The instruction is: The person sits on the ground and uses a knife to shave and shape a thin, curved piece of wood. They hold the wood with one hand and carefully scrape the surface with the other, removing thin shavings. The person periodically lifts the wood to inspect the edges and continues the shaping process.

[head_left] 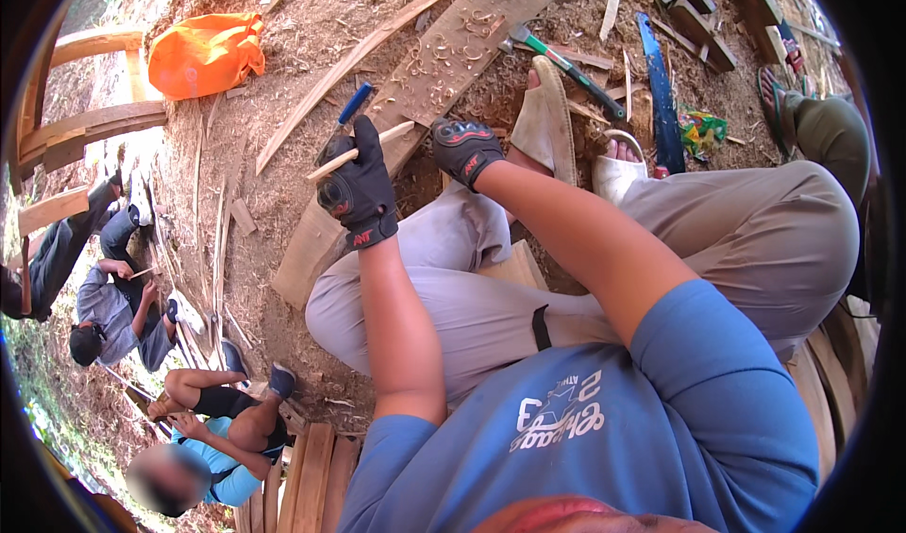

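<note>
My left hand [359,189], in a black glove, is closed around a short, pale wooden stick [385,136]. The stick slants up to the right, its far end clear of the fingers. Just beyond that hand is a tool with a blue handle [355,103]; whether the fingers touch it I cannot tell. My right hand [469,150], also gloved, is curled into a fist a little right of the stick's end, and what it holds, if anything, is hidden. Beneath and beyond both hands runs a broad wooden plank [444,61] scattered with curled shavings.
A hammer [576,75] with a green and black handle lies beyond my sandalled feet. Right of it are a blue handsaw-like blade [653,89] and wood blocks [698,33]. An orange bag [208,56] sits far left. Two people work at the left, near long strips.
</note>
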### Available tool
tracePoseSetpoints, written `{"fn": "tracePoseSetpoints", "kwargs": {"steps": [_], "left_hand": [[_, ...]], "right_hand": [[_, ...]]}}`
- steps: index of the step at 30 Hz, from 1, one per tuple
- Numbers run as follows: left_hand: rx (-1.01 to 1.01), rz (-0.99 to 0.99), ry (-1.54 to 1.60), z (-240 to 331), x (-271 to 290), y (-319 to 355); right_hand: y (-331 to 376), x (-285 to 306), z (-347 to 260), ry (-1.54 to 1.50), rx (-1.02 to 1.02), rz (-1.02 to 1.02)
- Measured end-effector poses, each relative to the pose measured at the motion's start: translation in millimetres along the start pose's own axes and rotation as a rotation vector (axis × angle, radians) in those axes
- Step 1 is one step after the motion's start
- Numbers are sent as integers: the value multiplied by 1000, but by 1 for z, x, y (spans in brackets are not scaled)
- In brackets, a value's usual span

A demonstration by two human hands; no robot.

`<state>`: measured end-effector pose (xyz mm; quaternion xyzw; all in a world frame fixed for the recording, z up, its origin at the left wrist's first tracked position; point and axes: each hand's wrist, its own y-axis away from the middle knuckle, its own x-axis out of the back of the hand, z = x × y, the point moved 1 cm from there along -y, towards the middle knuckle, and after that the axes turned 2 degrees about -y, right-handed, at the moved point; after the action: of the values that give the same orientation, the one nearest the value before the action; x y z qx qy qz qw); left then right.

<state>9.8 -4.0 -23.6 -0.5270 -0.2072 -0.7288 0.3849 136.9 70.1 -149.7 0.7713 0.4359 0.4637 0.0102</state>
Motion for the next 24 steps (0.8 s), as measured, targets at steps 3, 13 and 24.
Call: {"fn": "tracePoseSetpoints", "kwargs": {"steps": [3,13,24], "left_hand": [[-48,-75,-54,-2,3,4],[-109,-112,-26,-8,-8,3],[-266,-71,-13,-16,-17,4]], "right_hand": [[-2,10,-1,11,17,-82],[8,43,-40,-79,101,-40],[-2,17,13,29,14,-193]]}}
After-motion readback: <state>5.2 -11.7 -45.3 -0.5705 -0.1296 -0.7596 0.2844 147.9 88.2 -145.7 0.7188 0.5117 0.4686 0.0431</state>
